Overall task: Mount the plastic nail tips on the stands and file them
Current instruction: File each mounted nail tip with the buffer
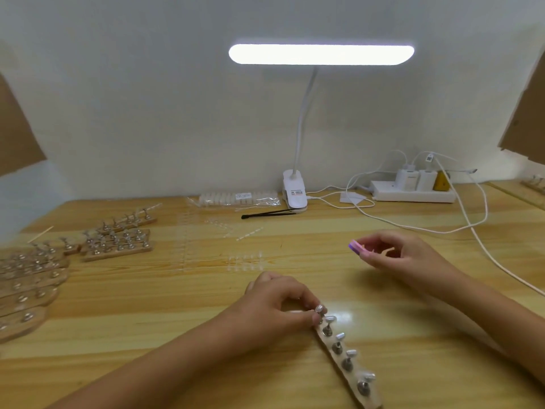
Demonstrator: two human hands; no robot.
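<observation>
– Nail tips (340, 336) on the stand strip (336, 361), near the table's (147, 335) front edge: all mounted?

– Nearly. My left hand (274, 302) pinches the end tip (318, 308); my right hand (404, 255) pinches the buffer block (358, 246). Filing next, I judge.

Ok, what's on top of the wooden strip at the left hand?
Four small metal stands, each bearing a clear plastic nail tip. The left hand pinches a fifth, mostly hiding its stand.
</observation>
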